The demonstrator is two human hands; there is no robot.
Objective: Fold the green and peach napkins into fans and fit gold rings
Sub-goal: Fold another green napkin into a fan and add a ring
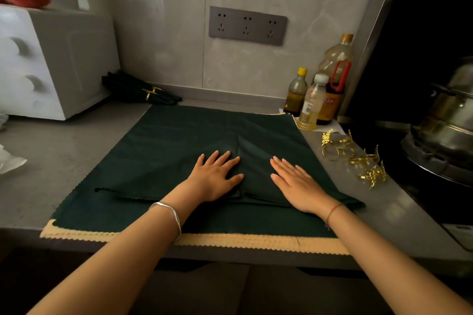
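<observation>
A dark green napkin (179,140) lies spread on the counter, and a peach napkin (230,240) under it shows only as a scalloped strip along the front edge. On the green cloth sits a partly folded green piece with a vertical crease. My left hand (216,176) presses flat on that fold left of the crease. My right hand (297,184) presses flat on it to the right. Several gold leaf rings (353,156) lie on the counter to the right. Folded green napkins with gold rings (143,89) rest at the back left.
Oil and sauce bottles (317,94) stand at the back right by the wall. A stove with a steel pot (445,120) fills the right side. A white appliance (51,59) sits at the left, and white paper (10,161) lies at the left edge.
</observation>
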